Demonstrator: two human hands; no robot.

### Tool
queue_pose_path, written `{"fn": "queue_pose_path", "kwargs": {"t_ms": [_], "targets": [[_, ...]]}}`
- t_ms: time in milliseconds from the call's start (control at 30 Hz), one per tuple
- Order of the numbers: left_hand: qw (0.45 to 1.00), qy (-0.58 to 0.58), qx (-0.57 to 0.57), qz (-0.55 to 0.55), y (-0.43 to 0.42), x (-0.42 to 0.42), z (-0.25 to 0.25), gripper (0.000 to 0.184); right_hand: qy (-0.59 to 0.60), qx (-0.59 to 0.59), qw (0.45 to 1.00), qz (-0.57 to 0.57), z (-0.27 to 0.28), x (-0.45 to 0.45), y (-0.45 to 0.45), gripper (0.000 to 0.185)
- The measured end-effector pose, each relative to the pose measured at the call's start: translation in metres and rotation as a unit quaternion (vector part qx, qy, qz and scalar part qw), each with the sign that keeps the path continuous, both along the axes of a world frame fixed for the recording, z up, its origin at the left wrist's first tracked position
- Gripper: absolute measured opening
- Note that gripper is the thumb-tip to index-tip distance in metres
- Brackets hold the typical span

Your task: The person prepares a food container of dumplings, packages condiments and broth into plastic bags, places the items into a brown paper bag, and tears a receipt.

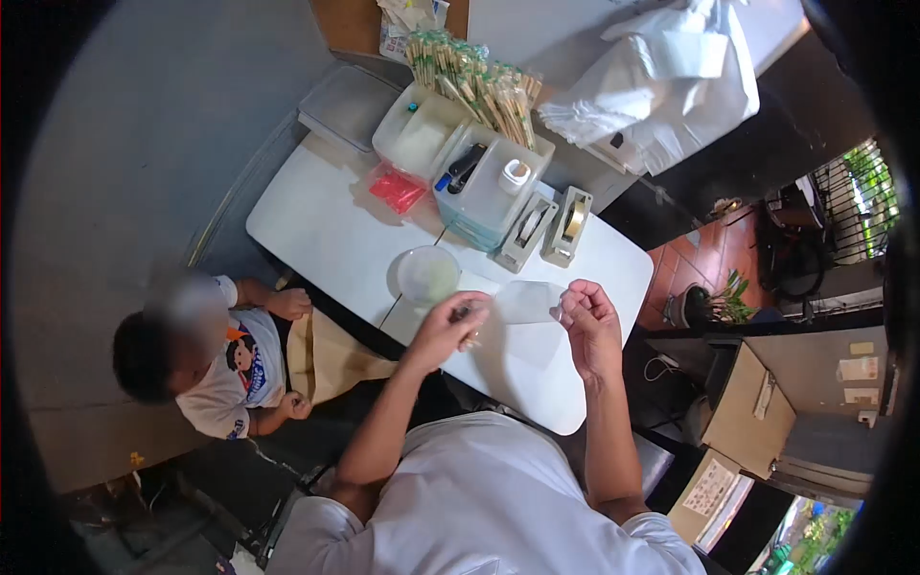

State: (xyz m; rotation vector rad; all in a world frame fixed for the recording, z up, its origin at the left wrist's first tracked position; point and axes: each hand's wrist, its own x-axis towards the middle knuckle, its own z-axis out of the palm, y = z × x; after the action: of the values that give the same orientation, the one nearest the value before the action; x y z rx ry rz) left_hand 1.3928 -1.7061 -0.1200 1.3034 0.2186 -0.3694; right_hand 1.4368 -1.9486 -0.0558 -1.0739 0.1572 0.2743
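Observation:
Above the white table (335, 230), my right hand (589, 321) pinches the edge of a thin, clear plastic bag or sheet (529, 303), which spreads toward my left hand. My left hand (452, 328) has its fingers curled together; what they hold, if anything, is too small to make out. Just beyond my left hand lies a round translucent container or lid (428, 275). Two tape dispensers, one (526, 233) beside the other (567, 227), stand farther back, next to a clear plastic bin (484, 192).
Wrapped chopsticks (474, 81) stand in bins at the back, near a red packet (397, 188). White plastic bags (661, 86) hang at the upper right. At the left, another person (240, 359) holds open a brown paper bag (331, 359). Cardboard boxes (749, 412) stand right.

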Motion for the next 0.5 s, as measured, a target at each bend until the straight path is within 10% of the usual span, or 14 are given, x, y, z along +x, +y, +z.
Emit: {"fn": "queue_pose_path", "kwargs": {"t_ms": [167, 500], "targets": [[0.962, 0.132, -0.226, 0.076, -0.062, -0.034, -0.056, 0.027, 0.095, 0.136, 0.986, 0.031, -0.028, -0.011, -0.045, 0.016], [0.937, 0.183, -0.295, 0.042, -0.132, -0.067, -0.072, 0.032, 0.159, 0.132, 0.978, -0.020, -0.117, -0.043, -0.091, 0.013]]}}
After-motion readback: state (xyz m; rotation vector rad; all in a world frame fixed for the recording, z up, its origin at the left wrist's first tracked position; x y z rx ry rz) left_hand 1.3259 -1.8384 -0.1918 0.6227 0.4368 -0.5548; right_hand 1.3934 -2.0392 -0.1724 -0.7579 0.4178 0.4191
